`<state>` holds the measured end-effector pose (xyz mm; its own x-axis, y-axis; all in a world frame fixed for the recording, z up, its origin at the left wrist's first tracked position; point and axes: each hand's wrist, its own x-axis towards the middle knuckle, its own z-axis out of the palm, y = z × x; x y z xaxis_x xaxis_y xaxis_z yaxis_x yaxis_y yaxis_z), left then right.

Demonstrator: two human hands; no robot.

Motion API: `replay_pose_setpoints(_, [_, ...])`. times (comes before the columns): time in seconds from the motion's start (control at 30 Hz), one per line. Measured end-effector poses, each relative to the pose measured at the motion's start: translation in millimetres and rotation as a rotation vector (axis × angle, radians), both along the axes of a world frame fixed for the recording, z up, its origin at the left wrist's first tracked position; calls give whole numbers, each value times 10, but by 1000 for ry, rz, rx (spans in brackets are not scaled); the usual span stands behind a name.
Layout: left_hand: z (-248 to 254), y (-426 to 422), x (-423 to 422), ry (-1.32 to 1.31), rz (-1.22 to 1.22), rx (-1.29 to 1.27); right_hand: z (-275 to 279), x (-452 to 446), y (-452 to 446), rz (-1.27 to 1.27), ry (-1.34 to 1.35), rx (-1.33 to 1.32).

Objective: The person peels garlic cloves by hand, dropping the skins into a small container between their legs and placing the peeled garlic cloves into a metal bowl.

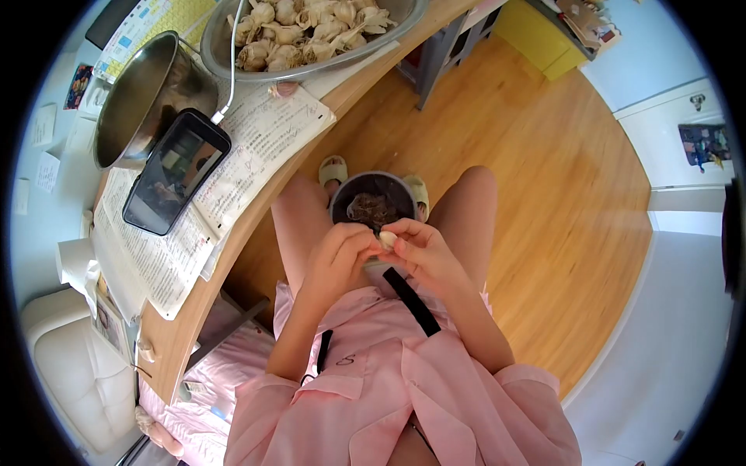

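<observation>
Between the fingertips of both hands is a pale garlic clove (387, 240). My left hand (342, 255) is closed, with its fingers curled in and pinching at the clove's left side. My right hand (423, 252) grips the clove from the right between thumb and fingers. Just beyond my hands, between my knees, stands a dark round bin (406, 193) with brownish scraps inside, too dim to make out. On the desk at upper left, a large metal basin (272, 77) holds many whole garlic bulbs (311, 31).
A deep steel pot (124, 109) sits on the desk (256, 210) beside a phone (177, 172) propped against it, with a white cable (232, 70) plugged in. Printed sheets (264, 128) cover much of the desktop. Beyond the wood floor (536, 194) is a yellow box (536, 35).
</observation>
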<state>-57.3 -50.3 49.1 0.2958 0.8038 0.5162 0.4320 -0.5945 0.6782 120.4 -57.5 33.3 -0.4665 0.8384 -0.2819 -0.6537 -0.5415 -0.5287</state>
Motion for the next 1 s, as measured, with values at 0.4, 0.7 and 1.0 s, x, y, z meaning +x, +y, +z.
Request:
replay_pose_setpoints(0.4, [-1032, 322, 43, 150, 155, -420, 642, 67, -279, -44, 156, 5])
replay_pose_setpoints(0.7, [-2676, 679, 303, 540, 243, -586, 799, 7, -317, -110, 42, 154])
replay_pose_setpoints(1.0, [-2278, 613, 278, 685, 226, -576, 624, -1, -315, -118, 91, 290])
